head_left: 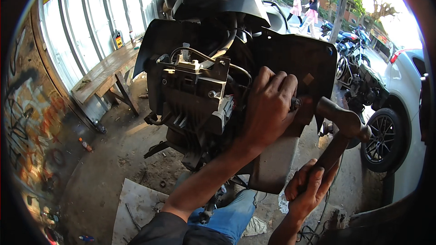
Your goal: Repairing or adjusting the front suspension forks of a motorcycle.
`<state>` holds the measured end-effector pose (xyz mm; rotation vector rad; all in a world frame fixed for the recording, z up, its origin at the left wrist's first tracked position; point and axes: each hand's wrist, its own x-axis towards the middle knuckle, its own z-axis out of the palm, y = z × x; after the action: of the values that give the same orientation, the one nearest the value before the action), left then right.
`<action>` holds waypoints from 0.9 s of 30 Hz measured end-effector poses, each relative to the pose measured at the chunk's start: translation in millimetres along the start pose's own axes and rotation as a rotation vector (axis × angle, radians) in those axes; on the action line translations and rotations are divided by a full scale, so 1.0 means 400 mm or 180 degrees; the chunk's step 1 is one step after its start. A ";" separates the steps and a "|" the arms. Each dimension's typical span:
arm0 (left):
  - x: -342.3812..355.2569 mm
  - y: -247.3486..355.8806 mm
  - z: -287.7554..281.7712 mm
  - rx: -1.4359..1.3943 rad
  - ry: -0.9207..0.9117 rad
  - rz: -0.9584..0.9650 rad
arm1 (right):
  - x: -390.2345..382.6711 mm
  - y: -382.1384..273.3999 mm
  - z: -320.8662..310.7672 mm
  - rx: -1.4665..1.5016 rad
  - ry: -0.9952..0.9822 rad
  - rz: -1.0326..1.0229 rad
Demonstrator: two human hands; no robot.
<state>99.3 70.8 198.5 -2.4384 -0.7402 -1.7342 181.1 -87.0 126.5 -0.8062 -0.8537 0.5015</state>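
Head camera view: a person working at the stripped front of a scooter [213, 0] is gripping a hammer [341, 124] in the right hand [306, 190], fingers curled tight around the lower end of its wooden handle, while the dark metal head is hanging in the air just beside a small bolt-like metal piece [296, 103]. That piece is sticking out at the right edge of the left hand [268, 104], which is closed into a fist around it and is pressing against the black plastic panel [290, 54] (how far the piece goes into the panel cannot be told). Left of the fist, a grey finned metal unit [190, 95] with cables [213, 56] looping over it is sitting exposed in the middle of the frame. Below, a knee in blue jeans [231, 218] is showing between the forearms, above a pale board [136, 204] lying on the dirt floor. Farther out, a wooden bench [102, 75] is standing along a corrugated shutter [91, 18] on the left. On the right, parked motorbikes [352, 45] and a white car [404, 109] are lining the street, where two people [305, 9] are walking in sunlight.
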 end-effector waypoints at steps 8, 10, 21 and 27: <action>-0.002 -0.011 0.004 -0.0088 0.0068 -0.0049 | -0.009 0.008 0.007 -0.0027 -0.0013 0.0048; 0.000 -0.004 0.001 -0.0132 0.0102 0.0024 | -0.005 0.004 0.000 0.0131 0.0182 0.0025; 0.003 -0.009 0.004 0.0094 0.0210 0.0067 | -0.014 -0.011 -0.021 -0.0036 -0.0212 0.0287; 0.028 -0.017 0.004 0.0125 0.0491 0.0267 | -0.010 -0.026 -0.006 0.0170 -0.0158 0.0292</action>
<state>100.9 81.3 206.7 -2.2449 -0.6397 -1.8320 181.6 -96.9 131.9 -0.7891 -0.8483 0.6249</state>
